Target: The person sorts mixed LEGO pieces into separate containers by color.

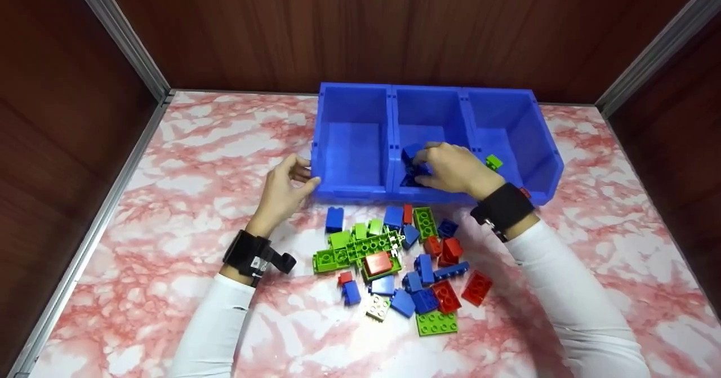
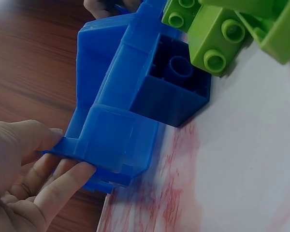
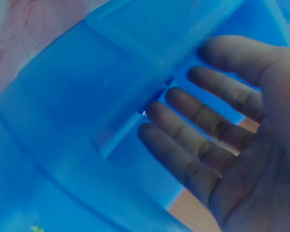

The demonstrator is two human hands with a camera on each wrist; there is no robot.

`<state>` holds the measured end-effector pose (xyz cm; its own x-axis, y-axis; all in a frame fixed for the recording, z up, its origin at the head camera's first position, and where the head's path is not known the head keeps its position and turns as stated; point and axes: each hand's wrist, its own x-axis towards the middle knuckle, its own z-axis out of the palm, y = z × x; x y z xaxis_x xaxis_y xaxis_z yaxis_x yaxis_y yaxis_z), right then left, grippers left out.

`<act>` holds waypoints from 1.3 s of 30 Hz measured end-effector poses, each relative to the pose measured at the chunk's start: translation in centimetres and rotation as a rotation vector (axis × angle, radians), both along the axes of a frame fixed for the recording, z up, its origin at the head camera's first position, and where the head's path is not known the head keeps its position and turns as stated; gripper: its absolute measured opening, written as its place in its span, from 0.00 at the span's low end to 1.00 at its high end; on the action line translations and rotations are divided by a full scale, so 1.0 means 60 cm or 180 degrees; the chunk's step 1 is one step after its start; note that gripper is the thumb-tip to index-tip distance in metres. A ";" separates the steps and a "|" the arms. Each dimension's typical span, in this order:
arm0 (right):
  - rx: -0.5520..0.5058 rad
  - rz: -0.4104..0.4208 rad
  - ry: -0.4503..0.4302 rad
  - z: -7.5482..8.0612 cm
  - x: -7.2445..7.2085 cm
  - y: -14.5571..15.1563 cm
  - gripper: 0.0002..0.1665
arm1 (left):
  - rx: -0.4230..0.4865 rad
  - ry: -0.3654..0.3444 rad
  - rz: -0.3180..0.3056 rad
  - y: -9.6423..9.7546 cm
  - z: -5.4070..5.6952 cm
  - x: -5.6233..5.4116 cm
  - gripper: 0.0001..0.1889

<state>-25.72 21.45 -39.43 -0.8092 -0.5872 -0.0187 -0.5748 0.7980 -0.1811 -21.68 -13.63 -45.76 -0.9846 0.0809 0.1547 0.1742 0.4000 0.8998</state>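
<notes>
Head cam: high, facing forward/down over table (image 1: 225,141), whole bin (image 1: 360,194) upper centre. Left wrist: close, tilted, looking along bin front, left hand (image 2: 43,200) lower left. Right wrist: close, tilted, right hand (image 3: 251,164) at right. Bin's in all three; head/left wrist share blocks (image 1: 339,240).

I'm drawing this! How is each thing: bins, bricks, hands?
Left blue bin: no bricks visible
Middle blue bin: holding dark blue bricks
Right blue bin: holding a lime-green brick, something red
Table bricks: spread out, some piled
Left hand: pinching left bin's wall
Right hand: in middle bin, fingers apart
</notes>
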 end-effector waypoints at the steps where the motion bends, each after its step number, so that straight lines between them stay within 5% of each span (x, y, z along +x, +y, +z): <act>1: -0.0015 0.0039 0.0071 0.005 0.007 0.001 0.27 | 0.0002 -0.0002 -0.0002 0.000 0.000 0.000 0.15; 11: -0.0230 0.0320 0.0446 0.062 0.105 0.040 0.59 | -0.0012 0.0006 -0.0016 -0.001 0.001 0.000 0.15; 17: -0.0482 0.0512 0.0645 0.049 0.176 0.091 0.73 | 0.0003 0.0046 0.0008 0.000 0.002 0.000 0.15; 22: -0.0557 0.0460 0.0758 0.025 0.229 0.131 0.75 | 0.0005 0.0005 0.0010 0.001 0.001 0.001 0.15; 27: -0.0552 0.0474 0.0790 -0.012 0.266 0.155 0.71 | 0.0008 -0.0015 0.0018 0.002 0.000 0.000 0.15; 30: -0.0479 0.0469 0.0721 -0.035 0.283 0.157 0.60 | 0.0010 -0.0026 0.0024 0.002 -0.001 -0.001 0.15; 39: -0.0417 0.0349 0.0046 -0.077 0.315 0.148 0.28 | 0.0019 -0.0039 0.0029 0.002 -0.001 0.000 0.15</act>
<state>-6.84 30.32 -44.08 -0.7398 -0.6687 0.0751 -0.6605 0.7003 -0.2706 -21.70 -13.52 -45.80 -0.9872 0.0710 0.1430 0.1595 0.3961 0.9042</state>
